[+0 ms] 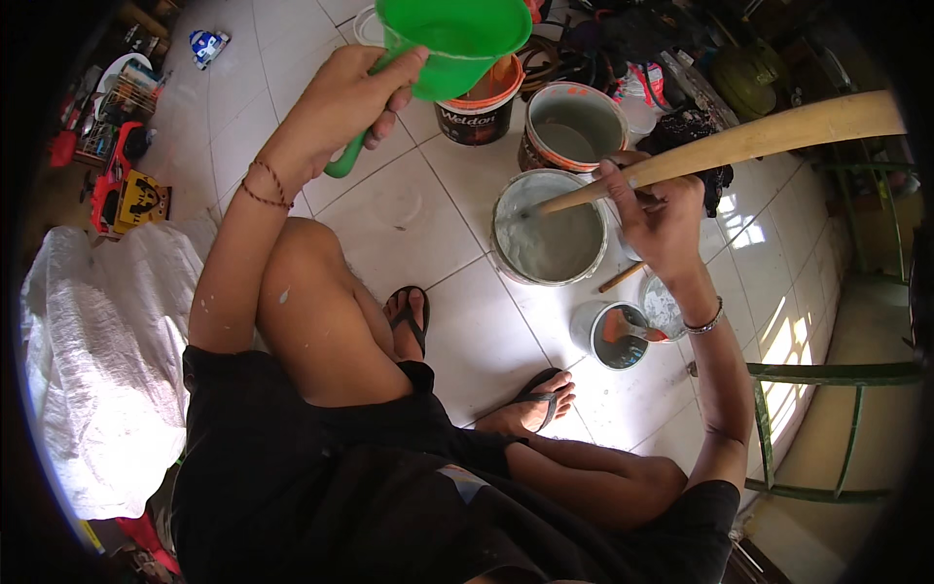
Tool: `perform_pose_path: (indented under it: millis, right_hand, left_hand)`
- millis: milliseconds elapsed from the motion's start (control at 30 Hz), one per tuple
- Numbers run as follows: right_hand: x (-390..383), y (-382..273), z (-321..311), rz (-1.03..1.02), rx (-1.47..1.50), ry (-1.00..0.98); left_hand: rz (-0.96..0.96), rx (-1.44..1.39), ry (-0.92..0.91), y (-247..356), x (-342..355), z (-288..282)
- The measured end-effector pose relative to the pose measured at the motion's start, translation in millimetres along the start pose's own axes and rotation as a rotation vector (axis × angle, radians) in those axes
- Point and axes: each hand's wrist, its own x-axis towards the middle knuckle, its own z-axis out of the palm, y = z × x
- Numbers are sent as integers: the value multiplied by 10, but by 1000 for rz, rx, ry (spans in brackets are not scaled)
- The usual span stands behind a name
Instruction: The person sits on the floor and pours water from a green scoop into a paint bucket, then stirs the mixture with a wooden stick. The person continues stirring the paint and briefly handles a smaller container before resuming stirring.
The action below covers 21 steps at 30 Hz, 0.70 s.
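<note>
L hand [350, 97] fingers wrapped round green scoop [452, 39] handle; R hand [662, 209] grips wooden stick [739, 146] in bucket [550, 229].

White glazed floor tiles [409, 209] with dark grout lines. Sunlight patches [778, 321] at right. Green metal railing [827, 375] along right edge. White woven sack [88, 360] spread at left. Red and yellow clutter [122, 185] upper left; dark heap of belongings [623, 39] at top.

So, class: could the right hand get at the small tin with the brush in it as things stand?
Probably not at once: the right hand is gripping the wooden stick. The small tin sits just below it with nothing between.
</note>
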Motion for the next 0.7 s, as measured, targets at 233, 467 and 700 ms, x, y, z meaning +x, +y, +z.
perform_pose_path:
  millis: [233,467,700]
  right_hand:
    - [33,-146,-153,87,-105,-187]
    - [43,-2,28,25,47,-9]
    - [27,-21,-174,62,-138,-137]
  left_hand:
    - [3,15,25,-24,56,-85]
    - [25,-37,65,-2,49,-61]
    - [36,-29,76,9,40,-87]
